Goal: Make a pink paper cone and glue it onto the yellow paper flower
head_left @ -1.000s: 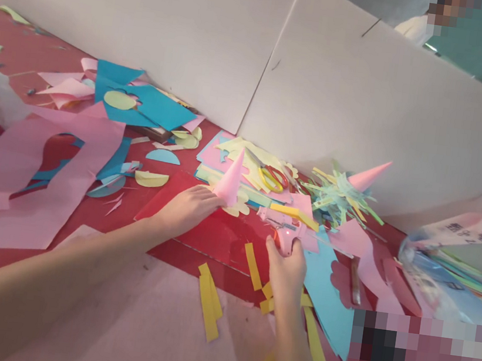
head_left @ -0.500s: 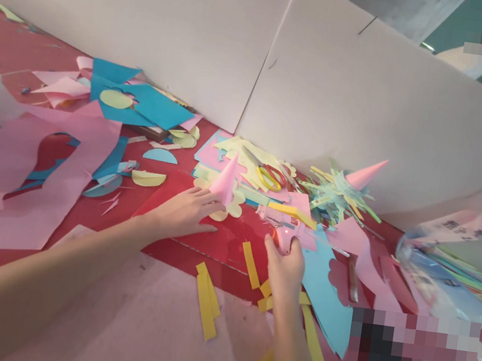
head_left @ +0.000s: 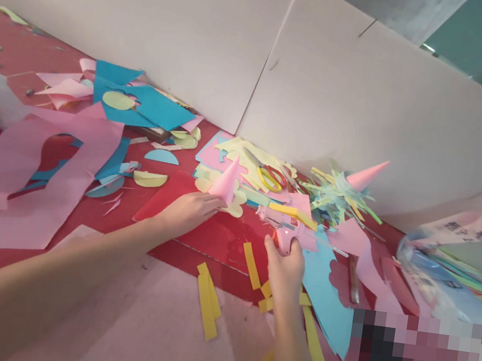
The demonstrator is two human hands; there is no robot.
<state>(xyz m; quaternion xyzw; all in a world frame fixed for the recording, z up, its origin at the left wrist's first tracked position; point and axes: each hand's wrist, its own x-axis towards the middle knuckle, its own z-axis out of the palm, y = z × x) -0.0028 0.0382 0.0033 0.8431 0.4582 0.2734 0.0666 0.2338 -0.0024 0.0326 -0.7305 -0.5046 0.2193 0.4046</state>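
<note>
A pink paper cone [head_left: 225, 183] stands upright on a pale yellow paper flower [head_left: 235, 206]. My left hand [head_left: 190, 212] is at the near edge of the flower, fingers together against it by the cone's base; its thumb is hidden. My right hand [head_left: 286, 263] is wrapped around the handle of a pink hot glue gun [head_left: 291, 234], whose small light glows. The gun's nozzle points left toward the flower, and a clear glue stick [head_left: 332, 249] sticks out of its back. Beneath them lies a red sheet [head_left: 228, 244].
Several yellow strips [head_left: 207, 303] lie in front. Behind the flower are scissors [head_left: 272, 177] on paper pieces. A second cone [head_left: 366, 176] with fringed paper leans by the white panel [head_left: 365, 114]. Pink cut paper [head_left: 61, 198] spreads left; blue sheets [head_left: 328, 292] lie right.
My left hand has turned and its fingers have drawn together at the flower's near edge; the thumb has gone out of sight. My right hand and the glue gun look unmoved.
</note>
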